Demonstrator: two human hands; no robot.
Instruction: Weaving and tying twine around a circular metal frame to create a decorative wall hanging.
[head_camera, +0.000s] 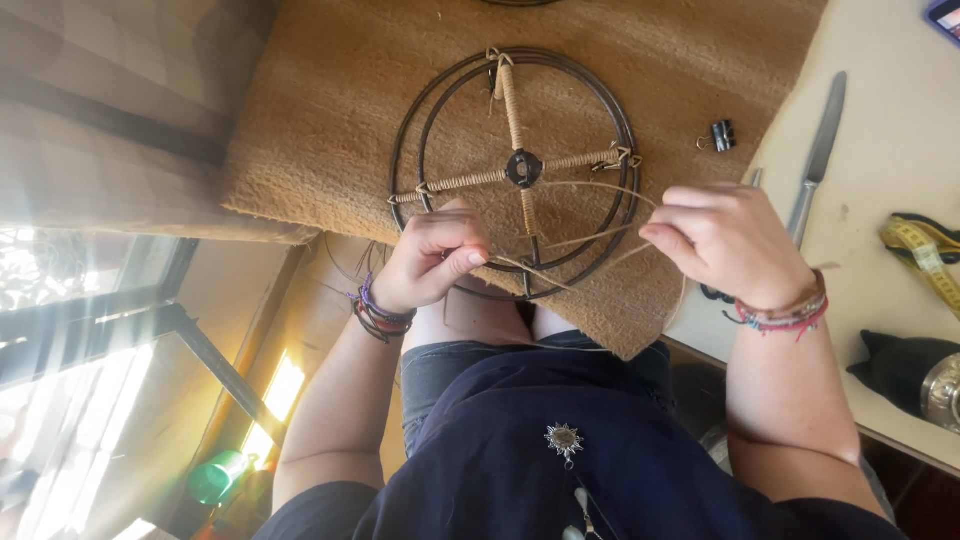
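A round dark metal frame of two rings with cross spokes lies on a brown woven mat over my lap. Three spokes are wrapped in tan cane, the near one only partly. My left hand grips the frame's near rim and pinches a thin tan cane strand. My right hand holds the same strand pulled taut to the right, fingers closed on it. The strand runs across the lower spoke between both hands.
On the pale table at the right lie a table knife, a black binder clip, a yellow tape measure and a dark cloth item. Black scissor handles peek out under my right wrist. A green cup stands on the floor.
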